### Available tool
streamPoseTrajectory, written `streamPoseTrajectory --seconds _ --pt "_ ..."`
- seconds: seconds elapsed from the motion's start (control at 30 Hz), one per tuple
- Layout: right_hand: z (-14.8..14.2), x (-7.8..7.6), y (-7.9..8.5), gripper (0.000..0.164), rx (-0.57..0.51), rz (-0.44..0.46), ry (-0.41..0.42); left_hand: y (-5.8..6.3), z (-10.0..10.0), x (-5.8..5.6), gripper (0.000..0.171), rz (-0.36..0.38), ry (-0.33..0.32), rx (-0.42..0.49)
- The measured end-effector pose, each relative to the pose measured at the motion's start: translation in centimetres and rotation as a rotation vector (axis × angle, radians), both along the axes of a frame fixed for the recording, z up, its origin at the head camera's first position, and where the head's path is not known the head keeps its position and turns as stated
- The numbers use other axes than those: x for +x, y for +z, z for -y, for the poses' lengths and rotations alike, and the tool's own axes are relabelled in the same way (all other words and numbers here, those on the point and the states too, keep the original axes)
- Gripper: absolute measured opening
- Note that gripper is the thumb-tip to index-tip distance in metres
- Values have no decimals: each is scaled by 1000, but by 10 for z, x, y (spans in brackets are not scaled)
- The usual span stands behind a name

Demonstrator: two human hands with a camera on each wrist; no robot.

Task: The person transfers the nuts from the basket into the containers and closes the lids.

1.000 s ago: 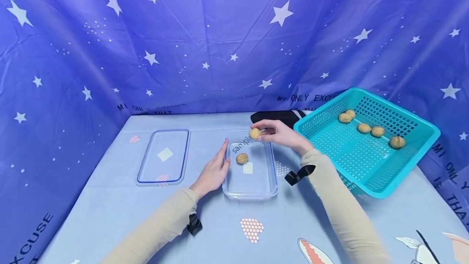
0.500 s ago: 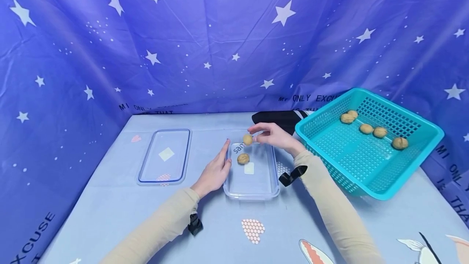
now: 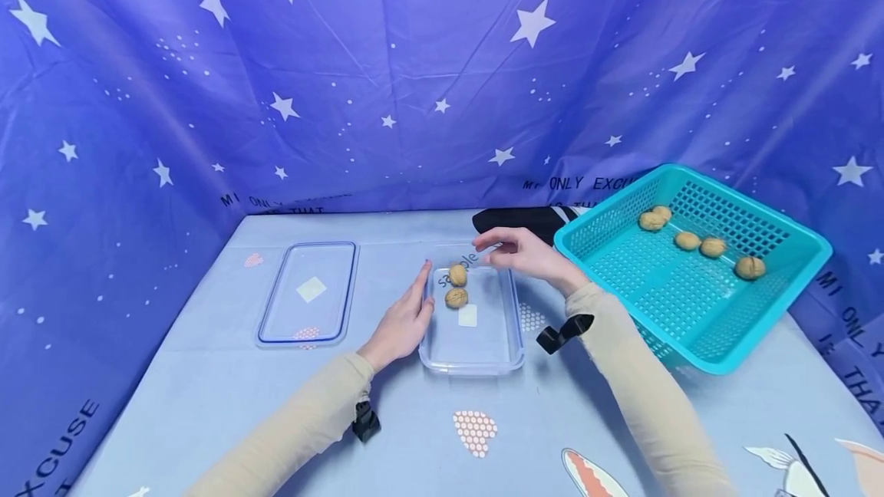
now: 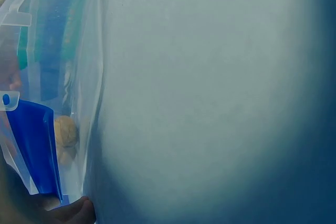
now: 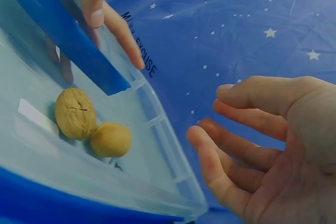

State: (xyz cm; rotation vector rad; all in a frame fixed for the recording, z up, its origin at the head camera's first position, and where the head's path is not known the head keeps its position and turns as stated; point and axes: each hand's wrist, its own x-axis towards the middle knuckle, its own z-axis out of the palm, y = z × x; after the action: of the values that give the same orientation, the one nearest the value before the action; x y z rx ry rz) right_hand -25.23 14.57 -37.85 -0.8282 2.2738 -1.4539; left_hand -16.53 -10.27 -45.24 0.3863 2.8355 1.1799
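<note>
Two walnuts (image 3: 456, 287) sit in the far left part of the box (image 3: 472, 367), one behind the other. Left hand (image 3: 403, 324) along the box's left wall, fingers straight, grasping nothing. Right hand (image 3: 532, 254) by the box's far right corner; fingers loosely curved, released, nothing between them. Basket (image 3: 820, 255) right of the box, five more walnuts (image 3: 700, 244) inside. Lid (image 3: 311, 317) lies flat on the bench (image 3: 407, 436), left of the box.

Risks, my reading: round shells would likely roll about if the box tilts or gets bumped. The right hand is near enough to the far corner to clip the rim. The box looks light; without the left hand beside it, a knock could probably slide it.

Views: right wrist shows the pair apparently touching, one with a dark line on its shell; too small to judge from the head. Both wrist views show a blue flap (image 5: 68, 32) on the box's left wall, which the head view does not make out. Only the head shows the lid and the basket's walnuts.
</note>
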Motion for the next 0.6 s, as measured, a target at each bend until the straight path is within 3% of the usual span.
streamPoseTrajectory --seconds 0.23,0.6 --pt "-14 12 17 31 50 -31 -16 -1 0 0 60 -7 0 7" --pt "-42 22 27 30 112 -46 1 0 0 1 60 8 1 -4"
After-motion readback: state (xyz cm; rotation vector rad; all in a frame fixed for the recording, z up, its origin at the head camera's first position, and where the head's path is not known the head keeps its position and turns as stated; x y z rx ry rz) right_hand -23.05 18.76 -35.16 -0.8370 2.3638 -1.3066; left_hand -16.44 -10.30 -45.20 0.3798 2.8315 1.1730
